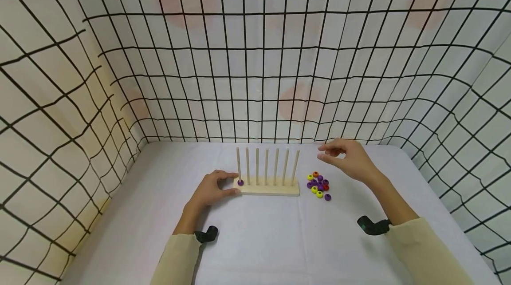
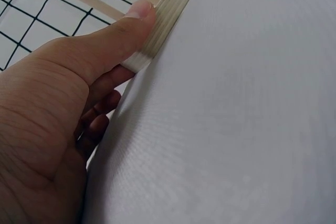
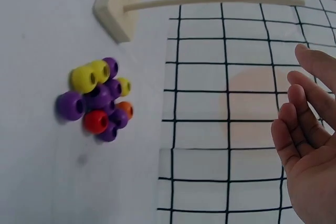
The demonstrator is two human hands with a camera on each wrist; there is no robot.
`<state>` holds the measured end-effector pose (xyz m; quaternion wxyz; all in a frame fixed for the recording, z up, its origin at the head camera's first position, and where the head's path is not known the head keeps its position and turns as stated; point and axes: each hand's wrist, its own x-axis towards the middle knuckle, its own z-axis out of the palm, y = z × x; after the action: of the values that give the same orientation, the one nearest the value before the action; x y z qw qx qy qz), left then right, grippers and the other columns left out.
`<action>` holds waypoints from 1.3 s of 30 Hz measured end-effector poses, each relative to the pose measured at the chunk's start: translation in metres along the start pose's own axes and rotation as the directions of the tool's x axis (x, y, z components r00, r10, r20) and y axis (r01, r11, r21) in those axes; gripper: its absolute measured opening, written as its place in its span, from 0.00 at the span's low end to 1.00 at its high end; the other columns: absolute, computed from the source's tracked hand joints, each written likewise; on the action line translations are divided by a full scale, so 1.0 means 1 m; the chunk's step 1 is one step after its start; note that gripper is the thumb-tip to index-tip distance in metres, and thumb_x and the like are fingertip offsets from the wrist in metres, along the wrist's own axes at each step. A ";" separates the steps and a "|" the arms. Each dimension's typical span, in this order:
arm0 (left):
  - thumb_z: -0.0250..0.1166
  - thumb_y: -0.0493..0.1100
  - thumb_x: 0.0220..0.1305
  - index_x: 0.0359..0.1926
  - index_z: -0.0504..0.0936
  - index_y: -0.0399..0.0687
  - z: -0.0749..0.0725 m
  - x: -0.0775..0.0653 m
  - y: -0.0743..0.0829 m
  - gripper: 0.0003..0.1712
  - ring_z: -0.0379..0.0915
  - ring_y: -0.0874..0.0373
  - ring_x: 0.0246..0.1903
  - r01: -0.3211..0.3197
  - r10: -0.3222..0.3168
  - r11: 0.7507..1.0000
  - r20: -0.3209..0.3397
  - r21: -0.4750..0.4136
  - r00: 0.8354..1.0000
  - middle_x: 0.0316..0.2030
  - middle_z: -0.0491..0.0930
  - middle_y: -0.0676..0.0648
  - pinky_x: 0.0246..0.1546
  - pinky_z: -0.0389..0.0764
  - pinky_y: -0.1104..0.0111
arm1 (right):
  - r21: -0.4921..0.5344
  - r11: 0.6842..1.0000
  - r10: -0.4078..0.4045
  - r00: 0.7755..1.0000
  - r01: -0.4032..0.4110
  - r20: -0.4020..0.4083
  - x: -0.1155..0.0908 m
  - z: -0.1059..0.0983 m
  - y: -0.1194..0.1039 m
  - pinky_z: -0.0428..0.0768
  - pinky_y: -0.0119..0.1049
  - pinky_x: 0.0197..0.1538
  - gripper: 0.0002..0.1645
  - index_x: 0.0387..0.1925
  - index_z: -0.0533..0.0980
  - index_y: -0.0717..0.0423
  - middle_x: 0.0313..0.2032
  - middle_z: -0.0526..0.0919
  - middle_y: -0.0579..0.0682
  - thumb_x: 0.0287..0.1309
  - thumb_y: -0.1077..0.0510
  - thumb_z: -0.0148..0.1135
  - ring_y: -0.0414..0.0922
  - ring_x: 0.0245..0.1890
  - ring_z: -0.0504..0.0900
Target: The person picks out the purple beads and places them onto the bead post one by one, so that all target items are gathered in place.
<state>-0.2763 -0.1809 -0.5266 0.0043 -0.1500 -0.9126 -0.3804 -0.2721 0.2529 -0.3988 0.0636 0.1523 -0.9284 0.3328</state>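
A pale wooden peg board [image 1: 269, 189] with a row of several upright pegs stands on the white table. One purple bead [image 1: 240, 183] sits at the foot of its leftmost peg. My left hand [image 1: 210, 190] holds the board's left end between thumb and fingers; in the left wrist view the thumb [image 2: 139, 11] lies along the board's edge. Right of the board lies a cluster of purple, yellow, red and orange beads [image 3: 98, 97]. Above and to the right of them hovers my right hand [image 1: 346, 157], fingers slightly bent, nothing between thumb and fingertips.
White cloth covers the tabletop [image 1: 263, 245]. Behind and at both sides rise white walls with a black grid [image 1: 255, 61]. A dark wrist camera [image 1: 373, 226] is strapped to the right wrist, another camera [image 1: 206, 234] to the left.
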 end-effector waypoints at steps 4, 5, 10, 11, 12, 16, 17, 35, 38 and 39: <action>0.81 0.60 0.50 0.58 0.87 0.64 0.000 -0.001 0.001 0.33 0.75 0.50 0.64 0.019 -0.019 1.000 0.004 -0.002 1.000 0.58 0.84 0.49 0.68 0.73 0.49 | -0.001 1.000 0.026 1.000 -0.026 0.006 -0.007 0.002 0.015 0.78 0.32 0.43 0.23 0.51 0.85 0.49 0.39 0.84 0.47 0.65 0.39 0.69 0.46 0.43 0.77; 0.82 0.60 0.50 0.58 0.87 0.64 0.001 -0.002 0.001 0.32 0.75 0.50 0.64 0.023 -0.023 1.000 0.003 -0.003 1.000 0.58 0.84 0.49 0.68 0.72 0.49 | -0.003 1.000 0.030 1.000 -0.030 0.007 -0.008 0.004 0.019 0.78 0.32 0.43 0.23 0.51 0.85 0.49 0.39 0.84 0.47 0.65 0.39 0.68 0.46 0.43 0.78; 0.82 0.60 0.49 0.57 0.87 0.65 0.001 -0.002 0.000 0.32 0.76 0.50 0.63 0.024 -0.024 1.000 -0.004 -0.006 1.000 0.57 0.84 0.50 0.68 0.73 0.50 | -0.016 0.999 0.050 0.999 -0.050 0.003 -0.015 0.012 0.037 0.78 0.30 0.42 0.25 0.52 0.85 0.52 0.39 0.84 0.47 0.65 0.38 0.68 0.46 0.42 0.78; 0.82 0.60 0.49 0.57 0.87 0.65 0.002 -0.002 0.000 0.32 0.76 0.51 0.63 0.024 -0.024 1.000 -0.004 -0.004 1.000 0.57 0.84 0.50 0.68 0.73 0.50 | -0.015 0.998 0.056 0.998 -0.056 0.002 -0.016 0.013 0.041 0.78 0.30 0.42 0.26 0.52 0.85 0.52 0.38 0.84 0.47 0.65 0.38 0.68 0.46 0.42 0.78; 0.82 0.60 0.49 0.57 0.87 0.65 0.002 -0.002 -0.001 0.32 0.76 0.50 0.63 0.025 -0.025 1.000 -0.003 -0.004 1.000 0.57 0.84 0.50 0.68 0.73 0.50 | -0.013 0.998 0.063 0.998 -0.063 0.001 -0.017 0.015 0.044 0.78 0.30 0.42 0.26 0.52 0.85 0.53 0.38 0.84 0.47 0.64 0.38 0.69 0.47 0.42 0.77; 0.82 0.61 0.49 0.57 0.87 0.66 0.003 -0.002 -0.002 0.32 0.76 0.50 0.62 0.034 -0.034 0.999 -0.002 0.001 0.999 0.57 0.84 0.50 0.67 0.74 0.50 | -0.010 0.996 0.093 0.996 -0.093 0.015 -0.022 0.020 0.054 0.77 0.30 0.41 0.27 0.53 0.84 0.53 0.38 0.83 0.48 0.64 0.38 0.68 0.47 0.42 0.77; 0.82 0.61 0.49 0.57 0.87 0.66 0.003 -0.001 -0.002 0.32 0.76 0.51 0.62 0.035 -0.035 0.999 -0.003 0.002 0.999 0.57 0.84 0.50 0.67 0.74 0.50 | -0.008 0.995 0.101 0.995 -0.101 0.020 -0.023 0.022 0.056 0.77 0.30 0.41 0.28 0.53 0.84 0.53 0.38 0.83 0.48 0.64 0.37 0.68 0.47 0.42 0.76; 0.82 0.62 0.49 0.57 0.87 0.67 0.005 0.000 -0.004 0.32 0.76 0.51 0.62 0.029 -0.028 1.000 -0.016 0.005 0.999 0.56 0.84 0.51 0.66 0.74 0.49 | 0.041 0.991 0.121 0.991 -0.124 0.063 -0.042 0.049 0.099 0.77 0.28 0.38 0.20 0.51 0.85 0.53 0.36 0.83 0.47 0.64 0.46 0.71 0.43 0.37 0.76; 0.82 0.61 0.49 0.57 0.87 0.66 0.004 0.000 -0.004 0.32 0.76 0.51 0.62 0.023 -0.023 1.000 -0.015 0.003 1.000 0.56 0.84 0.51 0.67 0.74 0.50 | 0.043 0.988 0.145 0.987 -0.148 0.074 -0.045 0.053 0.102 0.77 0.28 0.38 0.20 0.50 0.85 0.53 0.36 0.83 0.46 0.64 0.45 0.71 0.43 0.38 0.76; 0.82 0.61 0.49 0.57 0.87 0.66 0.004 0.000 -0.003 0.32 0.76 0.51 0.62 0.020 -0.020 1.000 -0.014 0.003 1.000 0.56 0.84 0.51 0.67 0.74 0.50 | 0.041 0.987 0.151 0.985 -0.154 0.081 -0.045 0.054 0.103 0.77 0.28 0.39 0.21 0.51 0.85 0.53 0.37 0.84 0.46 0.64 0.44 0.71 0.43 0.38 0.76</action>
<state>-0.2771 -0.1807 -0.5315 0.0071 -0.1382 -0.9146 -0.3798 -0.2633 0.3045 -0.5118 -0.0018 0.0950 -0.9310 0.3524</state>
